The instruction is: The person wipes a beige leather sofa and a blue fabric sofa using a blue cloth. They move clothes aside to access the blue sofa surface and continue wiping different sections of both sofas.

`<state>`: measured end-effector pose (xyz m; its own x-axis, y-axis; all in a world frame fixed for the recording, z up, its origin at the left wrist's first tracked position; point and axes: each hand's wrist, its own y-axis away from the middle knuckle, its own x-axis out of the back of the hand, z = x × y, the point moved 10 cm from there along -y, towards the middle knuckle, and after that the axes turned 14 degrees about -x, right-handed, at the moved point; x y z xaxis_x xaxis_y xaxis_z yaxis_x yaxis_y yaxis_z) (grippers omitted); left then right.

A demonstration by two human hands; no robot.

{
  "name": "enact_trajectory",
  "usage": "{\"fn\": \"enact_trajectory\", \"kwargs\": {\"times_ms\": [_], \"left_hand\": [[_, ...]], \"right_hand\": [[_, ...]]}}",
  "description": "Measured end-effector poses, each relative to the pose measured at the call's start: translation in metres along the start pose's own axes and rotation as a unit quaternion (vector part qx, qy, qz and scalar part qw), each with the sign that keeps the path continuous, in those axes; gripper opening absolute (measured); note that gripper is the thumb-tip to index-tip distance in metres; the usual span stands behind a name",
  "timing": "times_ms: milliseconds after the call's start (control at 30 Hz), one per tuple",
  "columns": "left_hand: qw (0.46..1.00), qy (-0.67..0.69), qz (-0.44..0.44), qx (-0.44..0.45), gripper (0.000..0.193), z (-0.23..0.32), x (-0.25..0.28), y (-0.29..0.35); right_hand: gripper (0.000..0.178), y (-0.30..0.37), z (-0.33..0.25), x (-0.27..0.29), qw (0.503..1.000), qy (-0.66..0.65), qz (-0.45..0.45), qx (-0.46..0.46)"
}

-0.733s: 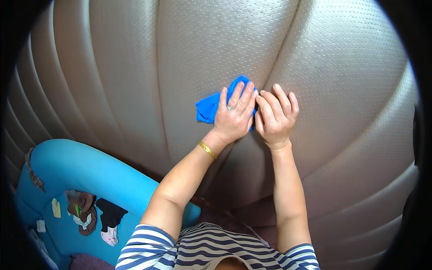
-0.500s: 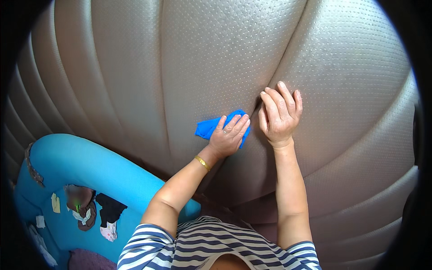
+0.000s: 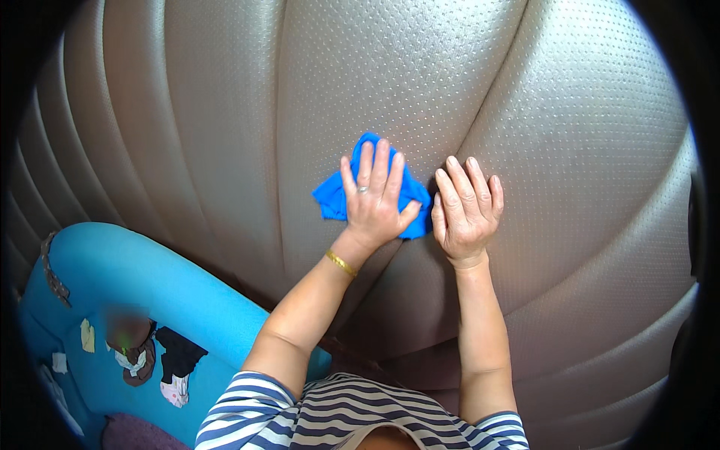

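Note:
My left hand (image 3: pixel 373 206) lies flat with its fingers spread on a bright blue cloth (image 3: pixel 331 196), pressing it against a padded, dotted grey-brown surface (image 3: pixel 360 82). Corners of the cloth stick out above the fingertips and on both sides; its middle is hidden under the palm. A ring and a gold-coloured bracelet (image 3: pixel 341 263) are on that hand and wrist. Just right of the cloth, my right hand (image 3: pixel 466 214) rests on the padding close to a seam (image 3: pixel 491 94). Its fingers are stretched out, slightly bent, with nothing seen in them.
At the lower left stands a blue sofa (image 3: pixel 165 264) with a rounded backrest. On its seat lie a black cloth (image 3: pixel 178 352), a pale spotted cloth (image 3: pixel 175 390), a yellowish cloth (image 3: pixel 88 336) and a purple cushion (image 3: pixel 139 433). Curved seams divide the padding into broad panels.
My left hand has moved upward and spread its fingers wider, and the blue cloth beneath has shifted up and spread out. My right hand has moved slightly down, its fingers straighter.

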<state>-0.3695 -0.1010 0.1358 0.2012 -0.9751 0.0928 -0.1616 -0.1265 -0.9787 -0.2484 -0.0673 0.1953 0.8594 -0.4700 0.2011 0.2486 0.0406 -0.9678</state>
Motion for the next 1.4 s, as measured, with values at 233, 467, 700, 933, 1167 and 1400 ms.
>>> {"fn": "enact_trajectory", "kwargs": {"times_ms": [233,467,700,933,1167,1400], "left_hand": [[0.997,-0.006,-0.073,0.009,0.071,0.026,-0.014,0.099],[0.999,0.005,-0.027,0.029,0.057,0.010,-0.006,0.008],[1.000,-0.006,0.003,0.023,0.057,0.006,-0.008,0.006],[0.997,0.005,-0.068,0.023,0.075,0.031,-0.026,0.121],[0.972,0.023,-0.213,0.094,0.080,0.053,-0.045,0.272],[0.975,0.058,-0.158,0.142,0.089,0.047,-0.044,0.219]], "right_hand": [[0.031,0.000,-0.004,-0.015,0.998,0.039,-0.041,0.005],[0.039,0.019,-0.017,-0.036,0.997,-0.007,-0.077,0.004],[0.040,0.020,-0.017,-0.036,0.997,-0.026,-0.078,0.006],[0.038,0.017,-0.019,-0.042,0.993,0.047,-0.100,0.029],[0.050,0.029,-0.030,-0.062,0.991,0.081,-0.103,0.036],[0.053,0.046,-0.039,-0.068,0.993,0.041,-0.109,0.030]]}}
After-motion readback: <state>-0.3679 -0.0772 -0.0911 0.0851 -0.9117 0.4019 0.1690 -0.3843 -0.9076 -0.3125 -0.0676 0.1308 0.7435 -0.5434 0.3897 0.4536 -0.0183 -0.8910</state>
